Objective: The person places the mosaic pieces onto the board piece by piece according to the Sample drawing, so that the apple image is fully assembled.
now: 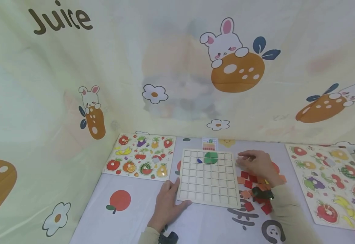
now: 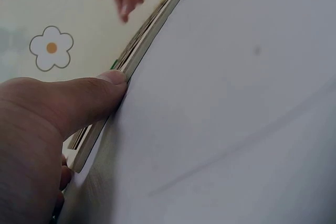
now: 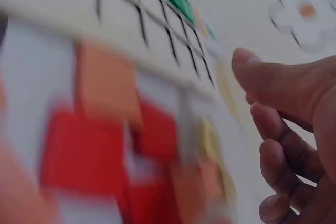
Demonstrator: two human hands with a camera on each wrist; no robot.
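Observation:
A pale wooden grid board (image 1: pixel 207 183) lies on the table. Green tiles (image 1: pixel 211 158) forming a rounded shape and a small blue piece (image 1: pixel 199 160) sit in its upper cells. My left hand (image 1: pixel 169 203) grips the board's near left corner, its thumb (image 2: pixel 89 98) along the front edge and its fingers by the left side. Over the board's right edge hovers my right hand (image 1: pixel 258 164), fingers loosely bent and no piece visible between thumb and fingertips. Red and orange square tiles (image 3: pixel 84 150) lie loose beneath it, blurred in the right wrist view.
A small printed card (image 1: pixel 209 144) with a grid picture lies behind the board. Fruit puzzle boards flank it, one at the left (image 1: pixel 140 156) and one at the right (image 1: pixel 332 184). A cloth wall with printed rabbits rises behind the table.

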